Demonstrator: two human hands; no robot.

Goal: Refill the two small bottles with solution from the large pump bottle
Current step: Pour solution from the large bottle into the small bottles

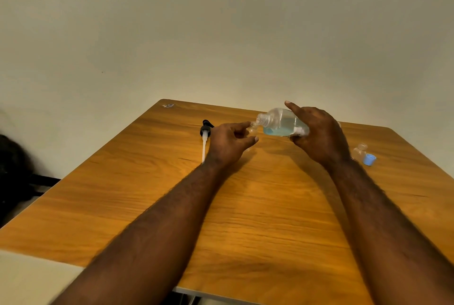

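Over the wooden table (pixel 270 206) my right hand (pixel 319 137) grips the tilted large bottle (pixel 280 121), its open neck just beside the small bottle (pixel 253 127) my left hand (pixel 226 143) pinches. Tilting too fast can send solution (pixel 277 131) past that narrow mouth; my fingers (pixel 242 125) hide its body, so the level I cannot tell.

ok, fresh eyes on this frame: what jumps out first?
At centre, the right hand tips the large bottle, blue solution inside, neck toward a small bottle the left hand pinches. The removed pump lies left of that hand; a second small bottle and blue cap sit far right.
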